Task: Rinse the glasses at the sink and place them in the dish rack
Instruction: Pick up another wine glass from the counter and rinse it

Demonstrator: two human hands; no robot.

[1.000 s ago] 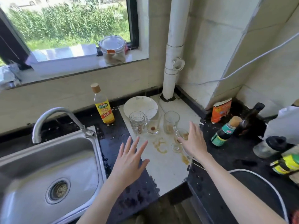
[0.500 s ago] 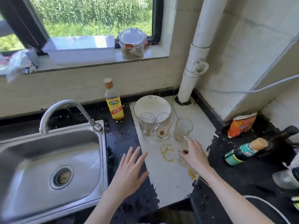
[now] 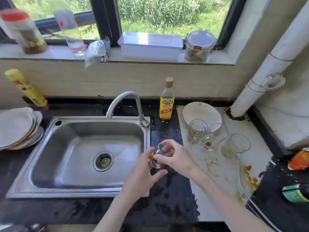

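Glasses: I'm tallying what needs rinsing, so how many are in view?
4. One small glass held by both hands beside the sink's right edge; a mug-style glass, a stained glass and a tilted glass on the white counter. None seem hidden.

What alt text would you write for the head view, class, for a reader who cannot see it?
Both hands hold a small dirty glass beside the steel sink: right hand gripping it, left hand cupping it. Three more dirty glasses and a white plate wait on the stained counter to the right.
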